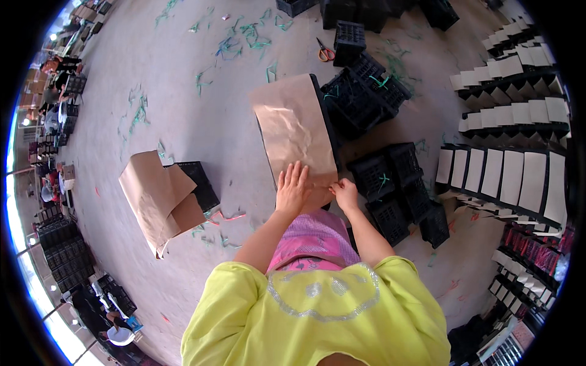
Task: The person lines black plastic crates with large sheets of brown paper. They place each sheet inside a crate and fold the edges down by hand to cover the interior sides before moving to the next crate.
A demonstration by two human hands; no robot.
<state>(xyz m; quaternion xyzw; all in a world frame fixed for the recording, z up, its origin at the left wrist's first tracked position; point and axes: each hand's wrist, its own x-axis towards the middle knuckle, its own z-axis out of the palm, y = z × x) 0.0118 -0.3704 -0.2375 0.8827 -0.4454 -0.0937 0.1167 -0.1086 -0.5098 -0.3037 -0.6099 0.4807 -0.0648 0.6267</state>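
A sheet of brown paper (292, 125) lies over the top of a black plastic crate (325, 116) right in front of me. It is creased around the middle, and the crate's dark rim shows along its right side. My left hand (293, 188) rests flat on the paper's near part, fingers stretched out. At the near right corner, my right hand (345, 194) is closed, with thumb and fingertips pinching the paper's edge by the crate rim. What lies inside the crate is hidden by the paper.
More brown paper (155, 195) drapes over a second black crate (200, 183) at left. Black crates (378, 174) stack close on my right; scissors (325, 52) lie beyond. Green strap scraps (247, 38) litter the floor. Paper-lined rows (500, 174) stand far right; people work far left.
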